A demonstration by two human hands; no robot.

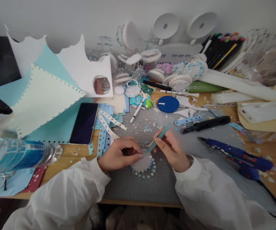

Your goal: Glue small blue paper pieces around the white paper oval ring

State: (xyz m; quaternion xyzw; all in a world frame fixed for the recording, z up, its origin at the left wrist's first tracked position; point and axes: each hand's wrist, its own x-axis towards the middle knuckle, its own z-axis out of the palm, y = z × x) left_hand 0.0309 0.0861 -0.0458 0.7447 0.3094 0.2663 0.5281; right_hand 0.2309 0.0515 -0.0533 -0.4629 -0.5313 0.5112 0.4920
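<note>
My right hand [172, 150] grips a pair of teal tweezers [160, 135], pointing down and left. Below the tips lies a round whitish disc [141, 164] with small white and blue paper stars around its clear rim. My left hand [122, 153] is closed in a pinch at the disc's upper edge, touching or nearly touching the tweezer tips; what its fingertips hold is too small to make out. Disc and hands are over a grey cutting mat [121, 188]. Tiny star cut-outs [147, 128] are scattered just beyond the hands.
Punched paper strips [109, 123] and a phone [84, 123] lie to the left, with a water bottle [20, 155] nearer. On the right are a black cutter [207, 124] and a blue glue gun [240, 155] with its cord. A blue round lid [168, 104] and several decorated discs [149, 56] stand behind.
</note>
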